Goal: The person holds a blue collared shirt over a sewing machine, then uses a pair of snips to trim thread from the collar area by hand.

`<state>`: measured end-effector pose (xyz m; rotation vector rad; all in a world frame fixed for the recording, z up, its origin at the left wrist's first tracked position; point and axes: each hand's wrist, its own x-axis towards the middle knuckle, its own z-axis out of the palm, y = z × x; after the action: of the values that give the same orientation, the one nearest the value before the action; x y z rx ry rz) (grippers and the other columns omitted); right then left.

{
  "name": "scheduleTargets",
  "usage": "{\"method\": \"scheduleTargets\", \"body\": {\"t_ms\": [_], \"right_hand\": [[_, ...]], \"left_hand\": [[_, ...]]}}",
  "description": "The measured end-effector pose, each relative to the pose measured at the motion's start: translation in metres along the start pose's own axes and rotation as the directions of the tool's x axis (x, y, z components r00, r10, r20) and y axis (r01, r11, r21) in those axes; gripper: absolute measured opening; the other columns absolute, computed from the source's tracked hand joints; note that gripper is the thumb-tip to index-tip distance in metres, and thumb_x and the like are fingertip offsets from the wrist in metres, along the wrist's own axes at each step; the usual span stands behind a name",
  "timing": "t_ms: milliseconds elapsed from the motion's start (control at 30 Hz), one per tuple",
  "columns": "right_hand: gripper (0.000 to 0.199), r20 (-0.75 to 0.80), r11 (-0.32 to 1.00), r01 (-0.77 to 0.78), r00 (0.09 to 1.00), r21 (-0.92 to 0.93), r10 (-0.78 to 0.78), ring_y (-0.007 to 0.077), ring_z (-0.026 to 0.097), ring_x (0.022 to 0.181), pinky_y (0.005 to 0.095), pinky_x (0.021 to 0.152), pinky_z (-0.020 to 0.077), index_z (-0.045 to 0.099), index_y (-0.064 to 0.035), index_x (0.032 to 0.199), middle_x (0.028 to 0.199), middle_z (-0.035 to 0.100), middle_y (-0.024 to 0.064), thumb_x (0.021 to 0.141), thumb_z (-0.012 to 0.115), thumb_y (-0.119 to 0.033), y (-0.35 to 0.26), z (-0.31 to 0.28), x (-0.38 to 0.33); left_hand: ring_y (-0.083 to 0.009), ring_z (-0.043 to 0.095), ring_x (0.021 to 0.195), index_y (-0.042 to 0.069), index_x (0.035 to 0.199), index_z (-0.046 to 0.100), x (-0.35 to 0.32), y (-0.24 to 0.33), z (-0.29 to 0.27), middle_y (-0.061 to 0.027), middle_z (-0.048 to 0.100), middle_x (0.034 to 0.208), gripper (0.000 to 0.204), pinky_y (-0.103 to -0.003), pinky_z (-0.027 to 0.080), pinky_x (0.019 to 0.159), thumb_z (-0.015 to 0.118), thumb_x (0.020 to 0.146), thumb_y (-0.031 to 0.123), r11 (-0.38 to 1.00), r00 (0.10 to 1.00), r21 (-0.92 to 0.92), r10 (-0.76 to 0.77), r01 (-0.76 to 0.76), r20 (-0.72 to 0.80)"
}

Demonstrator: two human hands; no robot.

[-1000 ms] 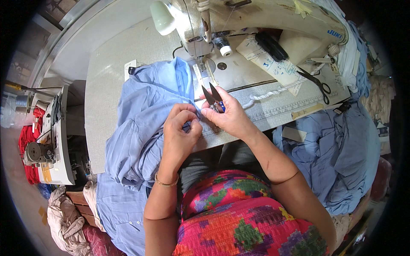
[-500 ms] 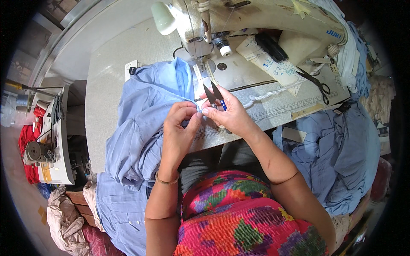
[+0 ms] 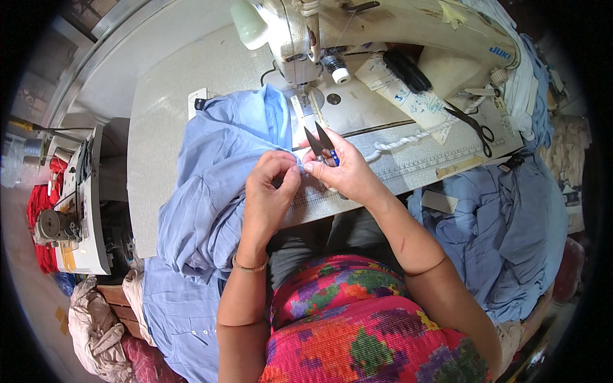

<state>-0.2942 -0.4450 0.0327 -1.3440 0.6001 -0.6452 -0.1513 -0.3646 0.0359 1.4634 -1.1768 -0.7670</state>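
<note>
A light blue garment (image 3: 211, 159) lies bunched on the left of the sewing table and hangs over its front edge. My left hand (image 3: 271, 182) pinches the garment's right edge between thumb and fingers. Right beside it, my right hand (image 3: 341, 169) is closed around a pair of thread snips (image 3: 321, 142) with dark blades and a blue part. The blades point away from me, and the thumb and fingertips meet the cloth edge next to my left hand. Behind both hands stands the needle and presser foot area of the sewing machine (image 3: 300, 67).
Black scissors (image 3: 472, 127) lie at the right, near a twisted white cord (image 3: 399, 143) and a marked paper pattern piece (image 3: 402, 96). A ruler strip (image 3: 421, 167) runs along the table's front. More blue cloth (image 3: 485, 230) is heaped at the right. Another machine (image 3: 76, 217) stands at far left.
Hardly anything differs. Both hands keep their hold at the cloth edge, and the whole view has shifted very slightly.
</note>
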Motion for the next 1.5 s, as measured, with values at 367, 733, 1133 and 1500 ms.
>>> {"method": "scheduleTargets", "body": {"t_ms": [367,733,1133,1500], "right_hand": [[0.025,0.004,0.997,-0.064,0.998,0.050,0.063,0.0056,0.052,0.076,0.0213,0.069,0.0448,0.051,-0.0026,0.107,0.084,0.057,0.0008,0.084,0.059,-0.006,-0.001,0.000,0.001],[0.025,-0.014,1.000,-0.010,1.000,0.004,0.010,0.0058,0.053,0.075,0.0215,0.068,0.0451,0.051,-0.0029,0.107,0.083,0.057,0.0009,0.084,0.058,-0.007,-0.001,0.000,0.001],[0.025,-0.029,0.997,0.050,0.998,-0.058,-0.052,0.0060,0.053,0.076,0.0221,0.071,0.0461,0.051,-0.0004,0.107,0.082,0.056,0.0011,0.084,0.059,-0.007,0.001,0.002,0.000],[0.024,-0.052,0.988,0.098,0.993,-0.120,-0.105,0.0070,0.055,0.074,0.0239,0.069,0.0473,0.052,0.0005,0.105,0.080,0.059,0.0038,0.083,0.058,-0.005,0.003,0.005,0.000]], "left_hand": [[-0.0070,0.051,0.077,-0.005,0.080,0.061,-0.001,-0.004,0.001,-0.0036,0.055,0.091,0.005,-0.019,0.041,0.067,0.057,0.080,-0.002,0.997,1.000,-0.079,-0.004,0.006,0.024],[-0.0094,0.053,0.084,-0.005,0.081,0.061,-0.007,-0.011,0.002,-0.0052,0.055,0.095,0.004,-0.019,0.043,0.072,0.060,0.079,-0.002,0.992,0.989,-0.006,0.129,-0.129,-0.067],[-0.0178,0.057,0.086,-0.003,0.078,0.061,-0.010,-0.001,0.008,-0.0099,0.059,0.094,0.005,-0.026,0.044,0.077,0.064,0.074,-0.001,0.949,0.966,0.242,0.232,-0.200,-0.113],[-0.0203,0.055,0.076,-0.002,0.071,0.052,-0.004,-0.006,0.021,-0.0111,0.055,0.090,0.008,-0.027,0.045,0.065,0.058,0.067,-0.006,0.871,0.907,0.387,0.388,-0.303,-0.164]]}}
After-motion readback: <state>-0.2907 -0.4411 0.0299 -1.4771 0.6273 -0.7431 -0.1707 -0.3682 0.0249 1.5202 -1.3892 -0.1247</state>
